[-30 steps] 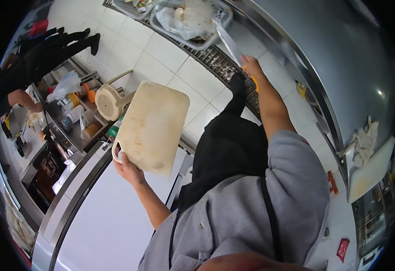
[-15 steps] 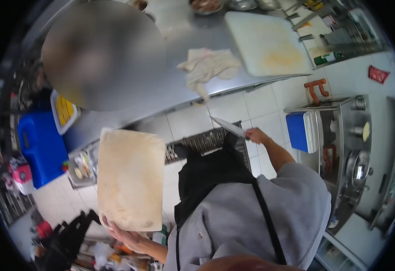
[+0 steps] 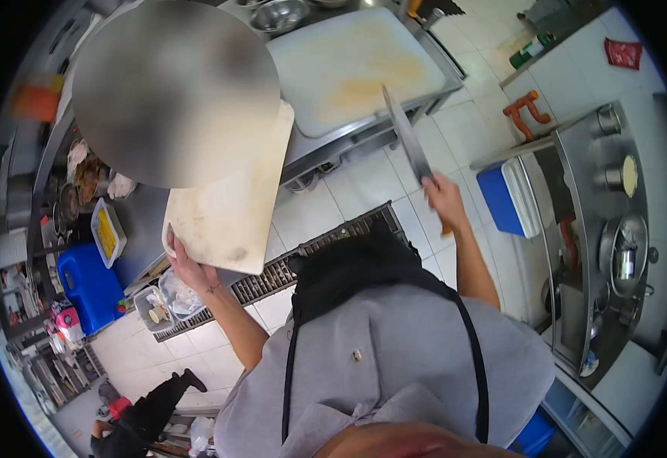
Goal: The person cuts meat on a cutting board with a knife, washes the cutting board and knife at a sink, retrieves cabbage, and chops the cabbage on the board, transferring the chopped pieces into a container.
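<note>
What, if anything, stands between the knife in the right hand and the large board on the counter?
Nothing visible. The knife in the right hand overlaps the large board at its tip in view; height can't be judged. The left hand holds another board off to the side.

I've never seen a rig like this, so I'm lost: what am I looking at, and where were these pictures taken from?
There's no robot here. One camera on a person's head looks forward and down, and took all three pictures; the last shows the present moment.

The left hand grips a beige board near its handle hole. The right hand holds a large knife, its blade pointing away from the body.

On the steel counter ahead lies a white cutting board, with a metal bowl beyond it. A blurred circle hides part of the view, including part of the beige board.
</note>
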Action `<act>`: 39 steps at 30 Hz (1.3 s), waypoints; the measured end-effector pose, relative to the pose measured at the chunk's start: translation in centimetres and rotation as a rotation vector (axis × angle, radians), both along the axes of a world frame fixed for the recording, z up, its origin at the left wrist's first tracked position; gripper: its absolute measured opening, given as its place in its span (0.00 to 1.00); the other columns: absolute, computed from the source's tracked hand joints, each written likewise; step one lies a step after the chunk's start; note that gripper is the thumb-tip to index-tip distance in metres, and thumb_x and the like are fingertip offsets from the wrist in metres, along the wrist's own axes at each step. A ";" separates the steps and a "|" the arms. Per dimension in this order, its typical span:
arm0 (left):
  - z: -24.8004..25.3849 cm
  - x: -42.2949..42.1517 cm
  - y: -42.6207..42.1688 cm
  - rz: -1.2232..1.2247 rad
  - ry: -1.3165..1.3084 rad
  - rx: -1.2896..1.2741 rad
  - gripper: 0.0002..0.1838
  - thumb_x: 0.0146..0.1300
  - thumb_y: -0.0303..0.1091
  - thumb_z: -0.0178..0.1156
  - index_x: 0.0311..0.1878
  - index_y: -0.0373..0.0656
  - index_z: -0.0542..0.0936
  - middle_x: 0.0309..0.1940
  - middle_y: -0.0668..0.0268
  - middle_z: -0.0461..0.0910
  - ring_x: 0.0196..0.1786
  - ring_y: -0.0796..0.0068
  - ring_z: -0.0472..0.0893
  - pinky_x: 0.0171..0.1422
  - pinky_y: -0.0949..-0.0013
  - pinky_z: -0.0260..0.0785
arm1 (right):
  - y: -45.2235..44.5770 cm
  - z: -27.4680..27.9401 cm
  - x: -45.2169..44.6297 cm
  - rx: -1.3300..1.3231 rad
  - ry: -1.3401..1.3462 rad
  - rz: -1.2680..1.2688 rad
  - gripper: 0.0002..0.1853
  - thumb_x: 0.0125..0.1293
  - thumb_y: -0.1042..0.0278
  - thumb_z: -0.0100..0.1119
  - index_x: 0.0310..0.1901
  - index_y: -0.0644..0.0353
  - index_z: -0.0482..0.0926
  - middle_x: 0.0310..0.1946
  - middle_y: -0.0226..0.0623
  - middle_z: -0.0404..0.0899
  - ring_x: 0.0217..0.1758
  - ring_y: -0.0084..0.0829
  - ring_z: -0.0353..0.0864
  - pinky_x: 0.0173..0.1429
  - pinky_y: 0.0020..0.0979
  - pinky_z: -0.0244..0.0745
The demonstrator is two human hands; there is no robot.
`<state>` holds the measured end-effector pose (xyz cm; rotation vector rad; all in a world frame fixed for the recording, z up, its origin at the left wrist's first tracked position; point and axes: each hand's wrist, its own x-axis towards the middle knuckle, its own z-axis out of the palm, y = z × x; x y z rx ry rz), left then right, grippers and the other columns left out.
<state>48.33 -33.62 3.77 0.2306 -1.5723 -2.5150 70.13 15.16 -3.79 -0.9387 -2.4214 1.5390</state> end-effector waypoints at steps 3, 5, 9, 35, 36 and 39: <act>0.6 -1.1 6.3 -0.085 0.004 0.015 0.18 0.73 0.24 0.50 0.64 0.36 0.68 0.60 0.50 0.75 0.61 0.55 0.79 0.64 0.53 0.76 | 4.4 3.9 -4.2 0.386 0.173 0.110 0.26 0.58 0.70 0.59 0.62 0.49 0.77 0.31 0.51 0.76 0.38 0.51 0.78 0.46 0.42 0.74; 0.0 -2.1 10.2 -0.107 0.002 0.025 0.19 0.72 0.24 0.51 0.65 0.36 0.67 0.62 0.50 0.74 0.62 0.55 0.78 0.66 0.52 0.75 | 5.5 5.9 -5.3 0.438 0.161 0.117 0.31 0.58 0.71 0.59 0.66 0.43 0.75 0.31 0.51 0.75 0.40 0.51 0.78 0.48 0.42 0.74; -1.4 -4.3 15.7 -0.195 -0.026 0.050 0.20 0.72 0.24 0.52 0.66 0.37 0.66 0.63 0.50 0.73 0.62 0.56 0.77 0.66 0.52 0.75 | 5.0 5.4 -4.7 0.489 0.120 -0.038 0.34 0.56 0.72 0.61 0.68 0.40 0.74 0.32 0.50 0.72 0.41 0.50 0.76 0.50 0.42 0.73; -2.2 46.5 60.6 -1.913 -0.122 -0.130 0.20 0.71 0.24 0.53 0.65 0.39 0.66 0.60 0.51 0.74 0.60 0.59 0.79 0.63 0.57 0.75 | -13.1 0.4 61.4 -0.576 0.732 -1.786 0.36 0.70 0.74 0.54 0.78 0.52 0.55 0.26 0.32 0.72 0.20 0.24 0.71 0.22 0.27 0.70; -2.2 50.2 62.0 -1.946 -0.120 -0.106 0.20 0.71 0.24 0.53 0.64 0.39 0.67 0.59 0.51 0.74 0.60 0.60 0.79 0.62 0.57 0.76 | -12.3 1.6 63.7 -0.512 0.648 -1.834 0.35 0.70 0.74 0.54 0.77 0.52 0.57 0.25 0.30 0.72 0.19 0.23 0.70 0.21 0.25 0.68; -0.3 62.2 66.4 -2.024 -0.166 -0.063 0.18 0.71 0.23 0.52 0.63 0.40 0.66 0.58 0.54 0.74 0.59 0.61 0.79 0.63 0.57 0.75 | -9.5 4.3 70.5 -0.325 0.629 -1.948 0.34 0.69 0.75 0.54 0.77 0.53 0.59 0.24 0.29 0.71 0.19 0.21 0.70 0.21 0.24 0.67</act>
